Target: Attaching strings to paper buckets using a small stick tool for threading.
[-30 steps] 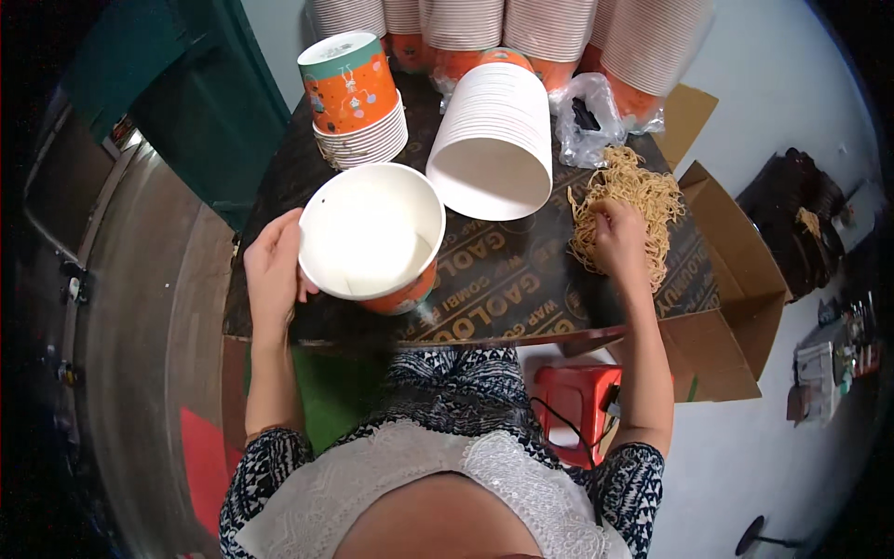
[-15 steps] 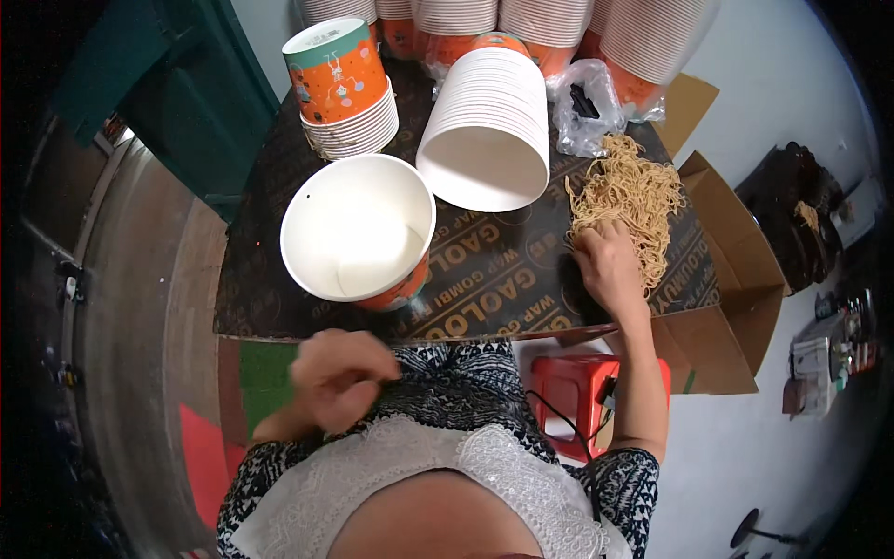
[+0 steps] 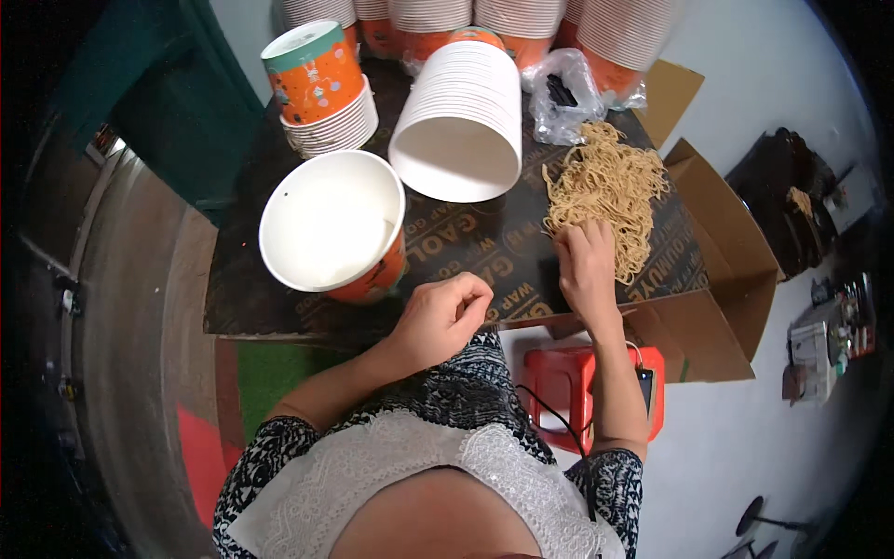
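The right hand (image 3: pixel 587 265) curled at the yellow noodles (image 3: pixel 615 186) just beyond it; the left hand (image 3: pixel 440 319) curled loosely near the table's (image 3: pixel 247 303) gold lettering (image 3: pixel 456 235), right of a paper bucket (image 3: pixel 326 224). Neither grip was discernible.

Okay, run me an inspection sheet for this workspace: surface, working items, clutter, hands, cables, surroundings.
Surface: dark table with gold print.
Working items: beige noodles loose at right; open paper tub upright at left, small dark spot inside near its rim.
Clutter: nested tub stack on its side, upside-down stack, crumpled clear bag beside the noodles, wrapped stacks behind.
Hands: right hand, fingertips at the noodles' near edge; left hand, curled by the table's front edge, any contents hidden.
Cables: black cable by the red stool, white cable at a dark device there.
Surroundings: open cardboard box right, green panel left.
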